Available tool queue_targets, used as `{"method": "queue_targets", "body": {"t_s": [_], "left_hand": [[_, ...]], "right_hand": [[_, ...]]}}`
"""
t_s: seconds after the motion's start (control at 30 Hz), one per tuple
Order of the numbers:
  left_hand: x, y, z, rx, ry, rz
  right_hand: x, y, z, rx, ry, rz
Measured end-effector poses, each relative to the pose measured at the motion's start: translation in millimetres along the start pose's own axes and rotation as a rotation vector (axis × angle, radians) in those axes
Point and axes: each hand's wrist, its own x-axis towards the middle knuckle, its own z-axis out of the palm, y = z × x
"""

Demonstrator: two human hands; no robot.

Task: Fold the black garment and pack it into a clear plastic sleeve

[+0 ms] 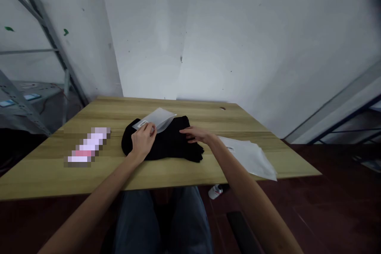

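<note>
Black fabric (pixel 172 143) lies bunched on the wooden table (pixel 166 174) in front of me. My left hand (pixel 144 139) is closed on the near edge of a translucent plastic bag (pixel 160 118) with a small label, held over the fabric's left part. The bag's right edge bows slightly apart. My right hand (pixel 195 134) hovers over or rests on the fabric's right side, fingers stretched to the left and holding nothing; whether it touches the cloth is unclear. Several more translucent bags (pixel 250 156) lie flat to the right, partly behind my right forearm.
A blurred-out pinkish object (pixel 89 149) lies on the table's left. A metal rack (pixel 44 27) stands at the left, and a white wall (pixel 190 39) rises behind the table. Below the near edge, a white container (pixel 215 191) is on the floor.
</note>
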Motion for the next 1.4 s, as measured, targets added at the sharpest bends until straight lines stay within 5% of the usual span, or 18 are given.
{"method": "queue_targets", "body": {"t_s": [0.33, 0.6, 0.93, 1.4], "left_hand": [[-1, -2, 1.7, -0.051, 0.010, -0.024], [-3, 1, 1.9, -0.058, 0.008, 0.020], [0, 6, -4.6, -0.051, -0.034, 0.083], [4, 1, 5.2, -0.374, -0.075, 0.000]], "right_hand": [[-30, 11, 21, 0.400, 0.091, -0.127], [-52, 14, 24, 0.475, -0.009, -0.111], [-28, 19, 31, 0.540, 0.029, -0.202], [-8, 12, 93, 0.518, 0.320, -0.414]]}}
